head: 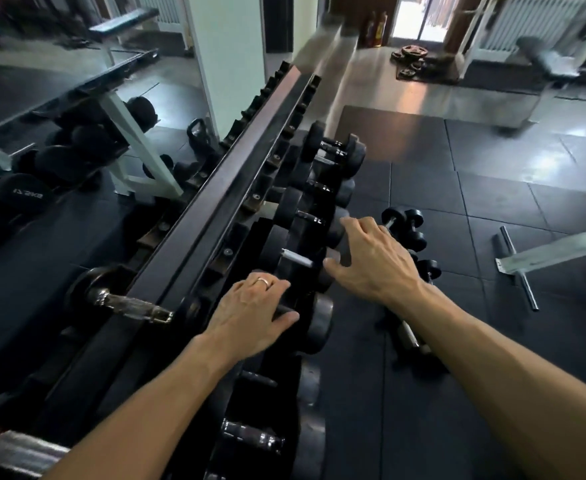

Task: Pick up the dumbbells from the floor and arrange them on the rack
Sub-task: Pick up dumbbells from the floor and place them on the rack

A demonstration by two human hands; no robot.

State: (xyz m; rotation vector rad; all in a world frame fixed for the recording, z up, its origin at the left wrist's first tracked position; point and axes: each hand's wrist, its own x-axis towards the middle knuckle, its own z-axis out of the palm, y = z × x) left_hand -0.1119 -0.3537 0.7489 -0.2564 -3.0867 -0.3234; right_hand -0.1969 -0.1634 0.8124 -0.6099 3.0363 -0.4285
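The long black dumbbell rack [215, 188] runs diagonally from bottom left to the upper middle. Several black dumbbells fill its lower tier [333, 150]. My left hand [250, 313] grips the dark handle of one dumbbell [319, 323] lying on that tier, thumb wrapped round the bar. My right hand [371, 261] hovers open with spread fingers just right of the neighbouring racked dumbbell [296, 259]. On the floor mat to the right lie small black dumbbells [405, 223] and a chrome-handled one [409, 336], partly hidden under my right forearm.
A chrome-handled dumbbell [125, 303] sits on the rack's upper tier. A mirror [42, 133] lines the left wall, with a kettlebell [199, 133] by the white pillar. A white bench frame [544, 254] stands right; weight plates [409, 57] and a bench [544, 60] lie farther back.
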